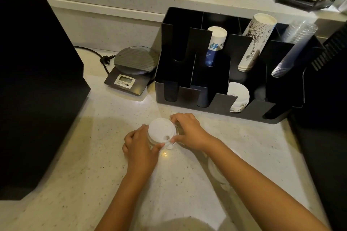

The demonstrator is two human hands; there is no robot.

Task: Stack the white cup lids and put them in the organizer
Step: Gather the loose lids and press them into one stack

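Observation:
A stack of white cup lids (160, 131) stands on the speckled counter (93, 155) in front of me, its top lid showing a small sip hole. My left hand (139, 146) wraps the stack's left side. My right hand (189, 131) grips its right side, fingertips on the rim. Behind it stands the black organizer (189, 97) with several slotted compartments. One front slot holds white lids (238, 95). More white lids (216, 170) lie on the counter under my right forearm, partly hidden.
The organizer's back slots hold a blue-and-white paper cup stack (216, 45), a printed white cup stack (255, 43) and clear plastic cups (294, 47). A digital scale (131, 69) sits left of the organizer. Black machines flank the counter at the left (37, 80) and right (324, 118).

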